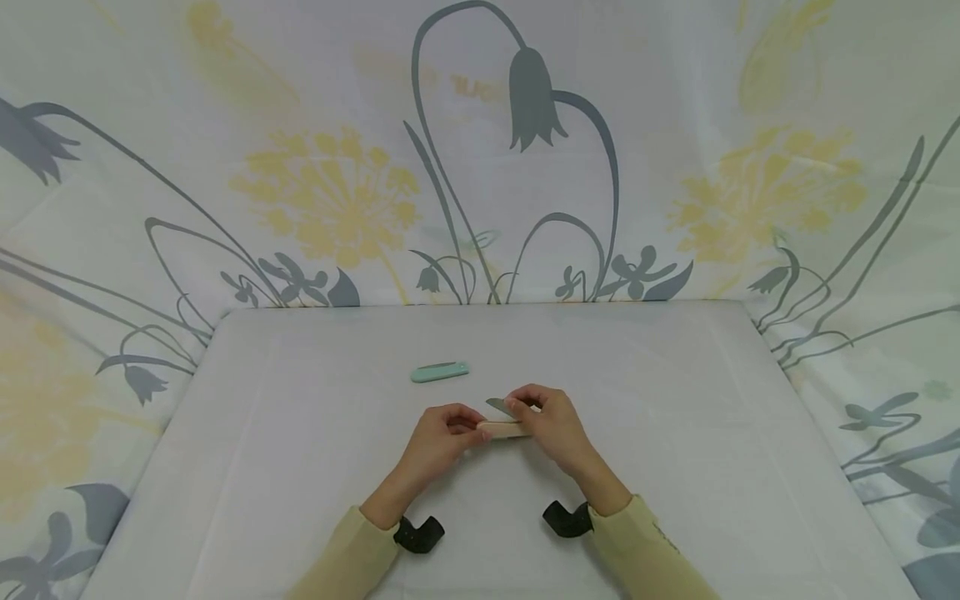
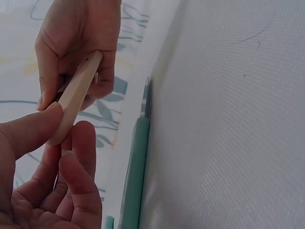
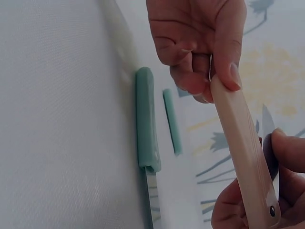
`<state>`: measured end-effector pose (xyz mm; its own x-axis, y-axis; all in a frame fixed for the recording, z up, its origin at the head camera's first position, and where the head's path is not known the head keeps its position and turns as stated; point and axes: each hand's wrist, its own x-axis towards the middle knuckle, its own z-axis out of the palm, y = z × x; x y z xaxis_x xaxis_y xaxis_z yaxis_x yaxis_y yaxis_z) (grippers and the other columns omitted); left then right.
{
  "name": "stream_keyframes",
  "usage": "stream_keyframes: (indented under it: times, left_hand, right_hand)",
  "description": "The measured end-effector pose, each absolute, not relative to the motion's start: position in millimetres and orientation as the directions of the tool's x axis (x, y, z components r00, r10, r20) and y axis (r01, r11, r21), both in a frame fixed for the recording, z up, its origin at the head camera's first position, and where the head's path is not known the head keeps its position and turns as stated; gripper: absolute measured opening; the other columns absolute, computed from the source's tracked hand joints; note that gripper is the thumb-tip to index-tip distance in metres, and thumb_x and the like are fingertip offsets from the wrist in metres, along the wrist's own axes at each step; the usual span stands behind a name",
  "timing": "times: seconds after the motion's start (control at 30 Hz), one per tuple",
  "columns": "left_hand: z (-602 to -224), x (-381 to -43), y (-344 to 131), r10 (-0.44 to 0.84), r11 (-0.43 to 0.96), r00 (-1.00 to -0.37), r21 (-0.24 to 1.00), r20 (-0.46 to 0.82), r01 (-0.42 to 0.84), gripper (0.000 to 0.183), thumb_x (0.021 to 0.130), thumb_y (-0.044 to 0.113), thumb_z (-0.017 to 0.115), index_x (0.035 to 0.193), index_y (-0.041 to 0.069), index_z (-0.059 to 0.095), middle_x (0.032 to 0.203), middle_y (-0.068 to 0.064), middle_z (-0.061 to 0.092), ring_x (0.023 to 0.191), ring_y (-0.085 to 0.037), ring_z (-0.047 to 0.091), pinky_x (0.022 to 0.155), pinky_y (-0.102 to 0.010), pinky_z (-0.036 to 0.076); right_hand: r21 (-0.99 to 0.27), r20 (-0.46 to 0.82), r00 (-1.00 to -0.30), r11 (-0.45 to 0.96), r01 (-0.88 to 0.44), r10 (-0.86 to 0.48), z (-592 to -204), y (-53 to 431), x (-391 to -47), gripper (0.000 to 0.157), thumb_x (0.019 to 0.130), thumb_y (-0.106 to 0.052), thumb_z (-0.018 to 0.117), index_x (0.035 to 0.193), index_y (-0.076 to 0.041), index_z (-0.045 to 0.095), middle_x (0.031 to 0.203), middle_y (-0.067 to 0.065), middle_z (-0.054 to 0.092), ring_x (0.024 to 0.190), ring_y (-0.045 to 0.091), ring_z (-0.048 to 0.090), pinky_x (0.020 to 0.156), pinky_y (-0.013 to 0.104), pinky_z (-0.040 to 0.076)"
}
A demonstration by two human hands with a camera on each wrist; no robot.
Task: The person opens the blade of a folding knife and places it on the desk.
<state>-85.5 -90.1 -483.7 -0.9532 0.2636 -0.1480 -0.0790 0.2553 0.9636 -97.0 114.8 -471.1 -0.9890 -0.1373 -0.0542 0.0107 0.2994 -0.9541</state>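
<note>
"What are the hands doing?"

"The left hand [image 1: 448,433] pinches one end of a pale-handled pocket knife [image 1: 501,430] between thumb and fingers. The right hand [image 1: 551,421] is at the other end, its fingertips pinching the blade [image 1: 495,405], which stands partly out of the handle."

"Where is the pocket knife?"

"Between the two hands, held up over the middle of the white desk [image 1: 300,467]."

"What lies near it?"

"In the wrist views, a green-handled knife [image 3: 147,119] on the desk, its blade pointing toward the person's right. Farther off, apart from it, lies another green handle [image 1: 439,372]."

"And around them?"

"Pale yellow sleeves [image 1: 345,554] on both arms, and behind the desk a white cloth [image 1: 480,183] printed with grey and yellow flowers."
</note>
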Motion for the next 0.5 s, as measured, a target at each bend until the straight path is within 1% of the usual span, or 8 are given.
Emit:
stream_keyframes:
  times: [0.17, 0.33, 0.43, 0.5]
  left_hand:
    - [-485.8, -86.0, -90.3, 0.259, 0.247, -0.955, 0.966, -0.142, -0.076, 0.019, 0.084, 0.011, 0.08, 0.099, 0.002, 0.071, 0.088, -0.004, 0.07, 0.075, -0.014, 0.066, 0.064, -0.026, 0.047]
    - [-487.7, -85.5, -90.4, 0.258, 0.233, -0.956, 0.97, -0.136, -0.075, 0.023, 0.088, 0.016, 0.078, 0.103, 0.001, 0.071, 0.09, -0.005, 0.071, 0.077, -0.014, 0.067, 0.064, -0.026, 0.046]
    - [-486.2, -85.1, -90.5, 0.265, 0.228, -0.954, 0.971, -0.14, -0.079, 0.023, 0.089, 0.018, 0.077, 0.103, 0.001, 0.072, 0.091, -0.004, 0.072, 0.078, -0.014, 0.068, 0.064, -0.026, 0.046]
    - [-485.0, -85.4, -90.7, 0.272, 0.229, -0.953, 0.971, -0.134, -0.071, 0.022, 0.089, 0.018, 0.076, 0.102, 0.001, 0.073, 0.09, -0.004, 0.072, 0.078, -0.015, 0.069, 0.064, -0.026, 0.046]
  right_hand:
    - [-0.97, -0.048, -0.993, 0.241, 0.02, -0.11, -469.8, 113.3, -97.1, 0.014, 0.096, -0.017, 0.069, 0.094, -0.003, 0.073, 0.09, 0.005, 0.066, 0.085, 0.019, 0.053, 0.07, 0.025, 0.043]
    - [-0.977, -0.055, -0.989, 0.211, 0.025, -0.139, -469.8, 112.2, -96.1, 0.017, 0.097, -0.018, 0.067, 0.098, -0.002, 0.07, 0.089, 0.006, 0.063, 0.083, 0.02, 0.053, 0.069, 0.024, 0.043]
    - [-0.976, -0.064, -0.986, 0.217, 0.029, -0.153, -469.2, 111.3, -96.1, 0.017, 0.098, -0.02, 0.067, 0.099, -0.003, 0.07, 0.09, 0.006, 0.063, 0.085, 0.02, 0.053, 0.072, 0.026, 0.043]
    - [-0.971, -0.056, -0.985, 0.239, 0.016, -0.16, -468.9, 110.8, -96.8, 0.018, 0.097, -0.021, 0.067, 0.101, -0.005, 0.071, 0.093, 0.005, 0.065, 0.087, 0.02, 0.055, 0.076, 0.027, 0.044]
